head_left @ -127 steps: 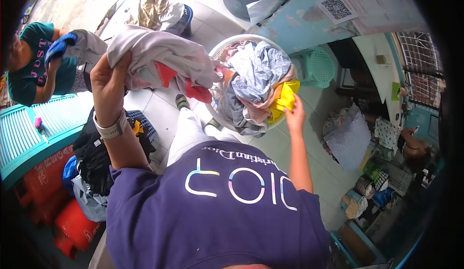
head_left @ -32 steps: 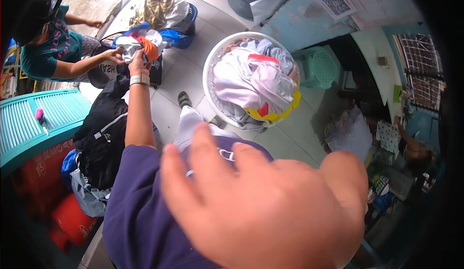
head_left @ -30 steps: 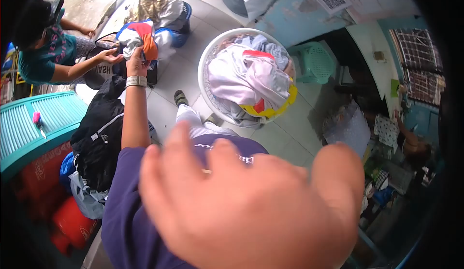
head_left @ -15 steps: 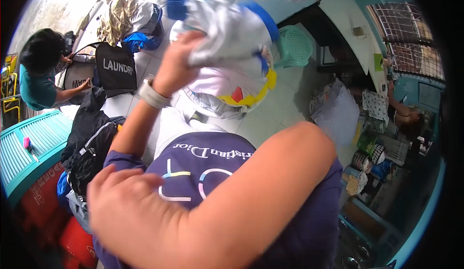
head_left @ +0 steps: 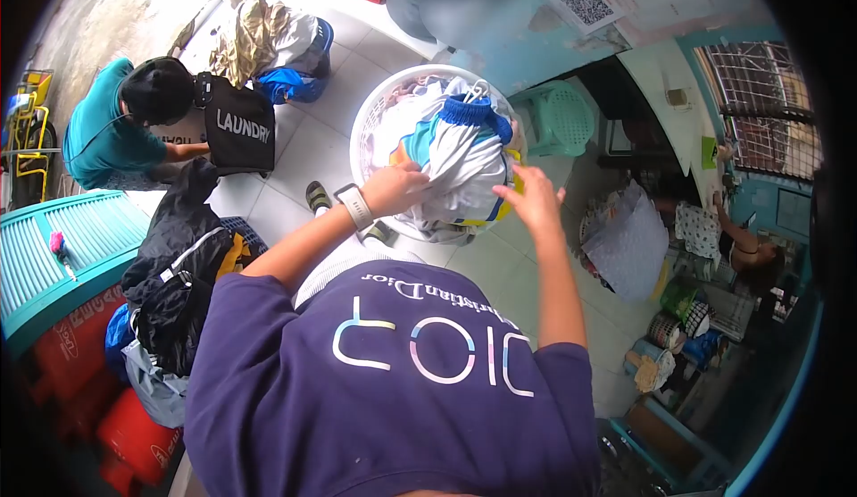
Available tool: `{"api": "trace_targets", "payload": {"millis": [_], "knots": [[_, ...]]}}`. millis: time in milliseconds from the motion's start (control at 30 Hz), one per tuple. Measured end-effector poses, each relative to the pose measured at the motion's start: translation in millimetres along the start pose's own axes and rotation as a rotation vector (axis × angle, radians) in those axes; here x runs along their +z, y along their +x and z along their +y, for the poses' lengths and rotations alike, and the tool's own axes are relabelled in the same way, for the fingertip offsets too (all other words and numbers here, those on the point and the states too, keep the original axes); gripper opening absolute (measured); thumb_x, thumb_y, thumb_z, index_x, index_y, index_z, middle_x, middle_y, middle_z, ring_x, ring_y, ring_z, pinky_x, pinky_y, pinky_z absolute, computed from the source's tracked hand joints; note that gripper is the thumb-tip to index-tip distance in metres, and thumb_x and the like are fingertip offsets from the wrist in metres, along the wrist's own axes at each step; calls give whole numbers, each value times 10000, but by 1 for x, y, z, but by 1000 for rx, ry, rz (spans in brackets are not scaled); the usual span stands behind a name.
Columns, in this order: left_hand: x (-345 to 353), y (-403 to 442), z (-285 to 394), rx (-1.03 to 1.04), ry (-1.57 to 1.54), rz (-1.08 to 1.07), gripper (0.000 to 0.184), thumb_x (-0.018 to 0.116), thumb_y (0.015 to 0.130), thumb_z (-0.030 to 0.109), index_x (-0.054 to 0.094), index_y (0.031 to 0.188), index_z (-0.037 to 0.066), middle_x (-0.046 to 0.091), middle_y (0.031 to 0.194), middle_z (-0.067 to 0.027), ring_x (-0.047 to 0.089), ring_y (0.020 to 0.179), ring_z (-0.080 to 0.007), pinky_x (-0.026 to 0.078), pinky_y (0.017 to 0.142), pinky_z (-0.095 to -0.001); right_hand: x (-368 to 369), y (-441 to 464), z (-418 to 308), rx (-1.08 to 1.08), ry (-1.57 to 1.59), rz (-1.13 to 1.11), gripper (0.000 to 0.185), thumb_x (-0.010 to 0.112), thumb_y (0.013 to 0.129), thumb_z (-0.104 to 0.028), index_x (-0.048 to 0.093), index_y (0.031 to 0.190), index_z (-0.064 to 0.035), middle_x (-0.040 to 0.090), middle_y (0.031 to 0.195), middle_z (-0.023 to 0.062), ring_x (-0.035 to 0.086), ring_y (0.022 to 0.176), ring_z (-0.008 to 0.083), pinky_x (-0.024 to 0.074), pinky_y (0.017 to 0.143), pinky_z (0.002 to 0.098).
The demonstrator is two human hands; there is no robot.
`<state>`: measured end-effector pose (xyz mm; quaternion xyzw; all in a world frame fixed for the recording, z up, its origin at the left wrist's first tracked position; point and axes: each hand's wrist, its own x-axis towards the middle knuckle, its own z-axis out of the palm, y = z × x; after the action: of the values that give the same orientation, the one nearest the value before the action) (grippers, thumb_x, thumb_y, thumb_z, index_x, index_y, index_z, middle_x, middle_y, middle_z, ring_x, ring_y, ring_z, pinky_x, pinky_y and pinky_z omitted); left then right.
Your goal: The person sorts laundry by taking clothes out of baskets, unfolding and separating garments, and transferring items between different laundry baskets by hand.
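A white laundry basket [head_left: 359, 144] heaped with clothes stands on the floor in front of me. On top of the heap lie white shorts [head_left: 464, 153] with a gathered blue waistband and white cord loops at the top. My left hand [head_left: 397, 189], wearing a watch with a pale strap, has its fingers closed on the left side of the white cloth. At the right of the heap, beside a yellow-edged piece, my right hand [head_left: 536, 200] is open with its fingers apart. Its fingertips are close to the clothes; contact is unclear.
A person in a teal shirt [head_left: 94, 135] crouches at left by a black laundry bag [head_left: 239, 131]. Another clothes-filled basket [head_left: 312, 73] stands behind. A green plastic stool [head_left: 562, 117] is right of my basket. Dark clothes [head_left: 170, 265] hang near teal slats [head_left: 71, 238]. Another person [head_left: 754, 251] is far right.
The white and blue shorts came down from my raised left hand onto the heap. My right arm, folded across my chest before, now reaches out to the basket's right side.
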<state>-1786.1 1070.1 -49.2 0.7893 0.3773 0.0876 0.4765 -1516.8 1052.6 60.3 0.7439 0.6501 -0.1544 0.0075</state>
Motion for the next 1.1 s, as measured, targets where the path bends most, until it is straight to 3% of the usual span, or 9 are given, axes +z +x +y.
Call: {"api": "trace_targets", "payload": {"millis": [233,367,467,567,700,767,867,933,1100], "knots": [[52,22,-15,-97,109,727,719,753,722,255,407,1333,101,469,1265,-264,549,1055,-423,458,904,-448,93,-2,-5,-18,-202,-110,378,673,766,-366,633,1010,-80,622,1065,107,584,1038,300,203,994,717],[22,27,-40,-209,-215,450,553,647,731,83,506,1262,29,592,1110,-248,574,1062,-384,450,924,-400,64,-21,-62,-154,133,-113,228,610,779,-259,588,890,-60,621,890,127,604,902,326,251,956,695],[-23,15,-29,-159,-340,605,415,631,748,60,590,1158,11,687,843,-151,630,703,-134,508,664,-285,50,-25,-83,-293,342,-107,221,616,800,-270,568,818,-55,597,840,128,591,850,334,282,947,657],[-68,-6,10,-61,-313,750,378,592,740,138,619,1110,68,657,920,-209,649,875,-339,497,782,-383,41,-23,-91,-279,606,-233,277,627,826,-311,553,755,-54,571,816,126,573,839,324,285,961,616],[-74,-13,16,-225,-174,425,400,640,738,202,620,1096,25,652,1017,-195,653,907,-305,498,821,-378,62,-22,-63,-281,104,82,264,628,833,-364,646,988,-151,606,1100,69,584,1032,268,177,955,721],[-25,9,-26,-268,238,373,463,704,700,321,616,1016,-7,385,1358,-301,565,1055,-419,455,917,-452,69,-16,-41,-141,-128,-76,413,648,817,-363,567,1206,-250,543,1269,63,552,1127,285,111,964,758],[24,27,-37,-409,177,512,848,756,675,324,345,1284,-99,153,1431,-381,400,1188,-560,402,978,-525,108,-7,1,-81,-249,-362,667,676,793,-343,375,1387,-375,465,1394,30,491,1232,283,43,988,762],[47,34,-53,-430,108,585,954,742,707,300,182,1377,-83,128,1450,-358,454,1164,-509,412,985,-496,131,-3,14,-119,-254,-404,668,677,792,-338,375,1387,-377,461,1397,19,492,1232,276,45,989,763],[88,33,-100,-489,162,227,681,563,776,114,281,1380,-27,298,1403,-301,629,926,-437,470,897,-498,166,9,31,-128,-307,-528,623,681,790,-324,429,1360,-335,515,1344,22,547,1162,272,17,1015,740]]}}
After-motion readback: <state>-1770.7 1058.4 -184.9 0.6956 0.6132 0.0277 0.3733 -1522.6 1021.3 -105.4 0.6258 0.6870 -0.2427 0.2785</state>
